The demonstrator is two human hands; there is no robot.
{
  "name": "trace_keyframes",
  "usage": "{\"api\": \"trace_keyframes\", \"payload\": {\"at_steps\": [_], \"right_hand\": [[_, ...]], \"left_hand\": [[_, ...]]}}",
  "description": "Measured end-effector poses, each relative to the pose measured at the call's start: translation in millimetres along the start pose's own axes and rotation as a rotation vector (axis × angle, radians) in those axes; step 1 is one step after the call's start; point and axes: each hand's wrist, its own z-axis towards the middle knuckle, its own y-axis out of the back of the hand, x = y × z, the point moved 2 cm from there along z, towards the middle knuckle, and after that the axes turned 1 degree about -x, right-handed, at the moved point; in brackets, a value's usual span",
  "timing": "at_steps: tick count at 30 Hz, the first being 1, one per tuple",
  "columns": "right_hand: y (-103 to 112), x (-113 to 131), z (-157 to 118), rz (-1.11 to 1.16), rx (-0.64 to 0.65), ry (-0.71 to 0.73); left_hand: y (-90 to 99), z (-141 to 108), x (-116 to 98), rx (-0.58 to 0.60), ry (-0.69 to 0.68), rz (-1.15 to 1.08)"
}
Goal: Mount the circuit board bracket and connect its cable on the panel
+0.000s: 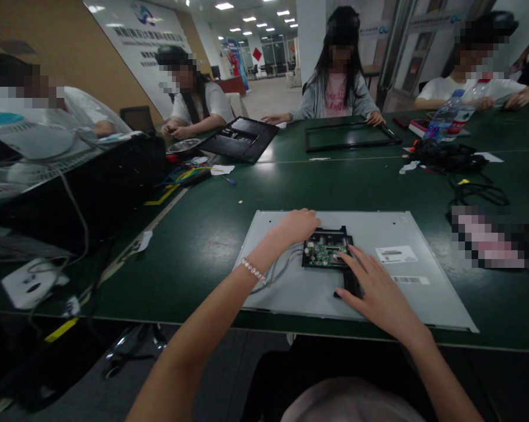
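Note:
A grey metal panel (282,293) lies flat near the table's front edge, with white labels on its right part. On its middle rests a black bracket (351,282) holding a green circuit board (328,253). My left hand (300,225) is at the bracket's upper left corner, its fingers curled together; what they hold, if anything, is hidden. With fingers spread, my right hand (372,287) touches the right side of the board and bracket. Grey cables (282,266) run from the board's left side under my left forearm.
Across the green table (202,234), a person handles a black frame (352,147). A black panel (242,139) and metal bowl (184,146) lie further left. Bottles (444,117), black cables (449,157) and a pink phone (488,237) are right; a large black device (84,199) stands left.

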Motion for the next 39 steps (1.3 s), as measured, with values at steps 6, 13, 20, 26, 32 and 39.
{"api": "trace_keyframes", "payload": {"at_steps": [6, 13, 20, 26, 32, 39], "right_hand": [[1, -11, -2, 0.041, -0.037, -0.036], [1, -24, 0, 0.067, -0.053, -0.023], [-3, -34, 5, 0.045, -0.033, -0.017], [1, -38, 4, 0.033, -0.021, -0.006], [2, -37, 2, 0.021, -0.028, -0.005], [-4, -37, 4, 0.035, -0.045, 0.006]], "left_hand": [[-2.6, 4, -3, -0.040, -0.021, -0.001], [-9.1, 13, -2, -0.083, 0.017, -0.044], [-11.9, 25, -3, -0.130, 0.003, -0.094], [-14.2, 30, -7, -0.044, -0.005, -0.106], [-16.0, 27, -13, -0.099, 0.014, -0.070], [-19.5, 25, -11, -0.128, 0.073, -0.125]]}}
